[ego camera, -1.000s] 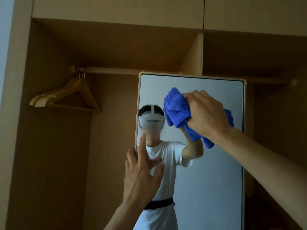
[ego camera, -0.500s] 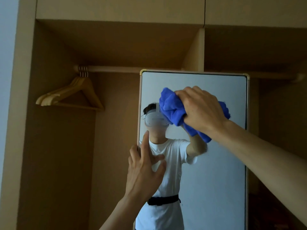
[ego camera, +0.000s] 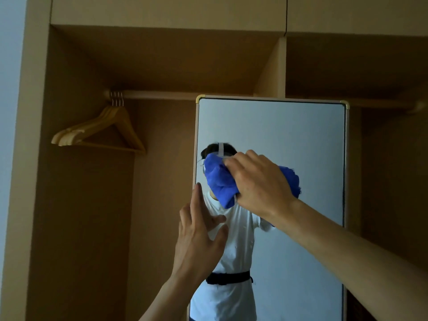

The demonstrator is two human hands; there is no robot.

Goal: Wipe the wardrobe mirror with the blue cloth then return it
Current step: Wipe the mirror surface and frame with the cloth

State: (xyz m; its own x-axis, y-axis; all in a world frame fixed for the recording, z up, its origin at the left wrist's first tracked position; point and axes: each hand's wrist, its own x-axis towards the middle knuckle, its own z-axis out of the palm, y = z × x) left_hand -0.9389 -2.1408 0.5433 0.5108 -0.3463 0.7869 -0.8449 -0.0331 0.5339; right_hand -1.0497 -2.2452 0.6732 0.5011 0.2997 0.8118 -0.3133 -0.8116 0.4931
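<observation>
Your right hand has its fingers curled tight round the bunched bright-blue microfibre cloth. It presses the cloth to the tall pale-framed wardrobe mirror, at about 10 o'clock from the middle of the visible glass and close to the left frame. Your left hand is open, fingers straight and spread. Its tips rest at the mirror's left edge, 7 o'clock from the cloth, and it appears to brace the panel.

To wipe well, flatten the wad so more cloth meets the glass. Then work in overlapping passes toward 3 o'clock, dropping a band each time. The strip at 12 o'clock under the top frame looks worth a pass too. Press evenly, since the panel may swing. The light wooden hangers, off toward 9 o'clock, are well clear.
</observation>
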